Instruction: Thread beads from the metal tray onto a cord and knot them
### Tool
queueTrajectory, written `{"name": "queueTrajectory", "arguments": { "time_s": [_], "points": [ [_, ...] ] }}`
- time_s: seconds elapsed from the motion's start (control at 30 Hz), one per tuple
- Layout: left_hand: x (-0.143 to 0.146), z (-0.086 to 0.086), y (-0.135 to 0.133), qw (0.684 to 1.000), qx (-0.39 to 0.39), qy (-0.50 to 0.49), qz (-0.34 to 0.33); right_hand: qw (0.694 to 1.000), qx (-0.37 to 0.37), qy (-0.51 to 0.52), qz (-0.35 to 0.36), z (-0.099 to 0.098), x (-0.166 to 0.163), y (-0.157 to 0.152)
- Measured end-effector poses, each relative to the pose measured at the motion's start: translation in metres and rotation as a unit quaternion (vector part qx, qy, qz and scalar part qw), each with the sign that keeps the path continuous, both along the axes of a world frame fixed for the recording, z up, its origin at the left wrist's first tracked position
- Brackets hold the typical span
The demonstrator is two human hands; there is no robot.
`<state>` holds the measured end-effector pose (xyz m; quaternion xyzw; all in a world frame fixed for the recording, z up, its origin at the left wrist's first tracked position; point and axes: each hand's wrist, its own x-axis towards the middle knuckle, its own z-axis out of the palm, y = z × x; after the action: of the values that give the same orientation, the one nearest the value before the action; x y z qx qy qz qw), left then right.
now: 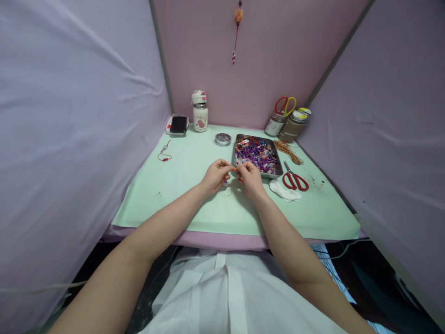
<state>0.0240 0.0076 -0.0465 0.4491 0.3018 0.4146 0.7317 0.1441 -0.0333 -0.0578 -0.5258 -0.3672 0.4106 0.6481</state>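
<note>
My left hand (216,176) is pinched, its fingertips meeting those of my right hand (251,178) just in front of the bead tray. Between them runs a thin cord (226,194), which loops down toward the table below my left hand. A few small purple and clear beads (225,183) hang on it beside the left fingers. Both hands are closed on this cord; its exact path between the fingertips is too small to make out. Close behind my right hand stands a metal tray (276,176) filled with purple, red and clear beads (255,153).
Red-handled scissors (295,181) and a white cloth (285,190) lie right of the tray, near a bundle of orange cords (289,152). Behind are two jars (295,125), a round tin (223,139), a white bottle (200,116) and a black-topped object (178,125). A beaded red cord (165,152) lies left.
</note>
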Motion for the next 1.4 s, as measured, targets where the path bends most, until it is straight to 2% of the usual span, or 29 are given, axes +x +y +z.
{"name": "queueTrajectory", "arguments": {
  "time_s": [0.23,0.53,0.73,0.87,0.97,1.1,1.2,1.3,1.4],
  "points": [
    [-0.003,0.003,-0.001,1.0,0.002,0.001,-0.009,1.0,0.001,0.0,-0.003,-0.001,-0.001,0.0],
    [-0.001,0.0,0.001,0.996,0.06,0.057,0.021,0.999,-0.032,0.022,0.033,0.008,0.003,-0.002],
    [-0.002,-0.003,0.001,0.989,0.102,0.109,0.0,0.996,-0.013,-0.076,0.034,0.002,0.007,-0.001],
    [-0.002,-0.005,0.0,0.986,0.111,0.12,-0.022,0.996,0.003,-0.082,0.038,-0.001,0.011,0.001],
    [-0.002,-0.005,0.0,0.986,0.11,0.123,-0.014,0.994,-0.014,-0.098,0.04,0.0,0.013,0.0],
    [-0.002,-0.006,0.002,0.986,0.111,0.122,-0.005,0.979,-0.033,-0.197,0.035,0.002,0.015,-0.002],
    [-0.002,-0.008,0.003,0.984,0.125,0.128,-0.012,0.967,-0.016,-0.253,0.025,0.001,0.016,-0.002],
    [-0.002,-0.01,0.003,0.981,0.137,0.133,-0.027,0.966,0.003,-0.256,0.024,0.001,0.017,-0.002],
    [-0.001,-0.01,0.003,0.982,0.135,0.132,-0.027,0.965,-0.009,-0.259,0.025,0.002,0.016,-0.002]
  ]
}}
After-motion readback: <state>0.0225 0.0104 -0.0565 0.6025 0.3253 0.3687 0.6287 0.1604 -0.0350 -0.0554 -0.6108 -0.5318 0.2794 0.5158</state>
